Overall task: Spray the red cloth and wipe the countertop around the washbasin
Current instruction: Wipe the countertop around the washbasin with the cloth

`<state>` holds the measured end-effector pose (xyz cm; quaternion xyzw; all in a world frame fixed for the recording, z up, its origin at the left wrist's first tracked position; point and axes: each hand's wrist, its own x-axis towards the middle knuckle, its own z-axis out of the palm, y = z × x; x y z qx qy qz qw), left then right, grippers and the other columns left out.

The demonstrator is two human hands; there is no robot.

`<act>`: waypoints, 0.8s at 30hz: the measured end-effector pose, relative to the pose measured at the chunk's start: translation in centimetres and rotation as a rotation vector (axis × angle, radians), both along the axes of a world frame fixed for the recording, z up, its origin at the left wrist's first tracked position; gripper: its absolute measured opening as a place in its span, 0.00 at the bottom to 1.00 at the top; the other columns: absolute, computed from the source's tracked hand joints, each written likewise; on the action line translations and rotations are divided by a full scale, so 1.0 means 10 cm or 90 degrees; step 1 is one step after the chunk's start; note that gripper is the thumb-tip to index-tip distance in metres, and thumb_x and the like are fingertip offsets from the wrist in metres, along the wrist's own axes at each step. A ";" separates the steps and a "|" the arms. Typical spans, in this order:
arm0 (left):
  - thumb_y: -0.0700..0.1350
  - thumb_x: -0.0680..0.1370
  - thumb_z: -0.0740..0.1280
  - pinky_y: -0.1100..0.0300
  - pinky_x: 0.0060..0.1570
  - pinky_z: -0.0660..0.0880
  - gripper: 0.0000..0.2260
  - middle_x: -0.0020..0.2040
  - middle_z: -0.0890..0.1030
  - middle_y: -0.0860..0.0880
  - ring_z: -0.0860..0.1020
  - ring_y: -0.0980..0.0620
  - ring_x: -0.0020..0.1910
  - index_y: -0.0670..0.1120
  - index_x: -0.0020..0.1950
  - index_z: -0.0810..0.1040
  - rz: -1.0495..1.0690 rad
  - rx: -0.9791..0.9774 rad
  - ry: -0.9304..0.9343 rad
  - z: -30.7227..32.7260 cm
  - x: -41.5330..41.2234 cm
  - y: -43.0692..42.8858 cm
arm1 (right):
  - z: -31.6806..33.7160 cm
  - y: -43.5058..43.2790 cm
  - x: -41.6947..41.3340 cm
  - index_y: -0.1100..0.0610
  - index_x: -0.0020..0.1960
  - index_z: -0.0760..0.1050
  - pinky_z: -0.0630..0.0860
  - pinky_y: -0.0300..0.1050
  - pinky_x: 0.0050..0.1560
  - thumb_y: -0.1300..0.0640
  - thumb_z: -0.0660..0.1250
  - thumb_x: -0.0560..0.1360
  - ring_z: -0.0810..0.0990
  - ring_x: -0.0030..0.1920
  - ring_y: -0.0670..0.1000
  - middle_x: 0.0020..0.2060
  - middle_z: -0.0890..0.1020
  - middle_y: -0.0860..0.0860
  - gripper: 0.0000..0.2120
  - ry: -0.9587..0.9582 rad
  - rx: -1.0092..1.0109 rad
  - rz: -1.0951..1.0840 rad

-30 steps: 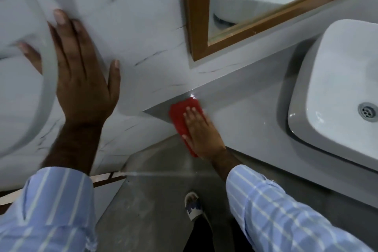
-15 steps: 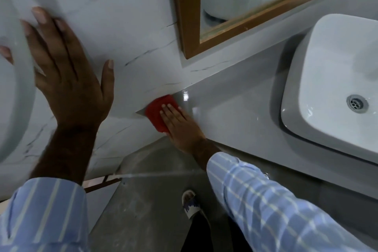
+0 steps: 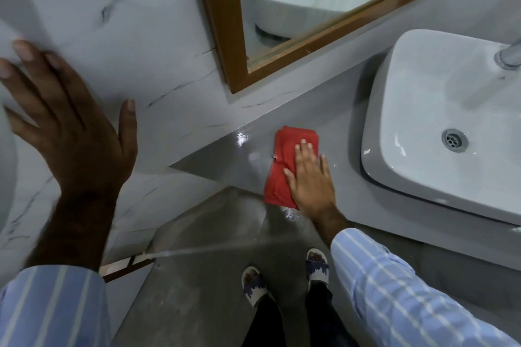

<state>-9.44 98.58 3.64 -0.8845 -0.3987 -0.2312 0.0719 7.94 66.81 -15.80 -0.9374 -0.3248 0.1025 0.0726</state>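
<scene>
**Flat palm on cloth, left of basin**

Feet in patterned slippers [image 3: 317, 265] on grey floor. Right hand [image 3: 308, 174], fingers extended, not gripping, presses folded red cloth [image 3: 282, 166] flat on glossy grey worktop [image 3: 225, 169], near the front edge. Left hand [image 3: 70, 132] spread open, holding nothing, palm against white marble-veined wall [image 3: 158, 45]. White square ceramic washbasin [image 3: 439, 110] near cloth, not touching. Wood-framed mirror [image 3: 225, 36] behind.

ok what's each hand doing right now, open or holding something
Left hand: open, fingers spread flat against the white marble wall tile, holding nothing.
Right hand: open, palm pressing the red cloth onto the grey countertop.
</scene>
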 end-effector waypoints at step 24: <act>0.57 0.85 0.59 0.48 0.79 0.62 0.30 0.80 0.68 0.38 0.66 0.39 0.79 0.41 0.82 0.61 -0.350 -0.509 0.325 -1.19 0.88 -1.14 | 0.56 -0.28 0.10 0.53 0.54 0.81 0.80 0.52 0.54 0.37 0.62 0.81 0.82 0.52 0.51 0.50 0.85 0.51 0.21 0.134 0.217 0.112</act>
